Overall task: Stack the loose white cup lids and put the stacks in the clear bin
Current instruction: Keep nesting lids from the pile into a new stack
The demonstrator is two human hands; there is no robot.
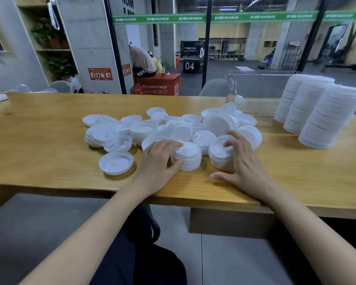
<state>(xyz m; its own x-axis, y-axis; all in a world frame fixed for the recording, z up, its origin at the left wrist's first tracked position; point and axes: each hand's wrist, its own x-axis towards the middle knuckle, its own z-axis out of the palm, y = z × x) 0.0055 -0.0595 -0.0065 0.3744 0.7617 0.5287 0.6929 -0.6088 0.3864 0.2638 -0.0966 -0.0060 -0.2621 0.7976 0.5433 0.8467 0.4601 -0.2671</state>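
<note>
A heap of loose white cup lids (144,128) lies across the middle of the wooden table (39,145). My left hand (158,161) grips a short stack of lids (190,156) near the front of the heap, fingers on top and thumb at its side. My right hand (243,161) holds a second short stack (219,157) just to the right, fingertips curled on its top, thumb stretched out along the table. The clear bin (259,89) stands at the back right; its inside is hard to make out.
Three tall stacks of white lids (317,112) stand on the table at the right, in front of the bin. One lid (116,162) lies upside down alone at the front left. A glass wall runs behind the table. The table's front edge is under my wrists.
</note>
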